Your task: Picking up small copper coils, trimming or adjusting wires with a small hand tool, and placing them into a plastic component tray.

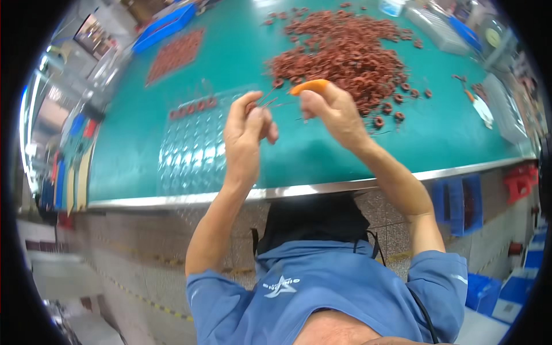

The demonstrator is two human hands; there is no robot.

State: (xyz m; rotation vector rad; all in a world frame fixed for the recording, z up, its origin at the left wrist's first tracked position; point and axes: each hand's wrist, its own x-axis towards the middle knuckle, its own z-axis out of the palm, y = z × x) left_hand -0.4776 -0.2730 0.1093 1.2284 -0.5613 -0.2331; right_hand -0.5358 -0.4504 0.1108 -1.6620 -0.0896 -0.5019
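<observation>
My left hand (247, 123) is closed, thumb against fingers, on a wire-wound ring coil. The coil is mostly hidden; its thin copper leads (269, 104) stick out toward the right. Facing it, a short gap away, my right hand (336, 112) has curled fingers and an orange cover (310, 87) on the index finger. Whether anything small is between its thumb and fingers cannot be made out. Below and left of my left hand lies a clear plastic tray (192, 152) with rows of pockets. Several reddish-brown coils (200, 106) sit along its far row, leads upward.
A big loose heap of coils (351, 54) covers the far middle of the green table (132, 144). At far left are a filled block of coils (175, 56) and a blue bin (165, 27). Clear trays (506, 109) and an orange-and-white tool (482, 109) lie at right.
</observation>
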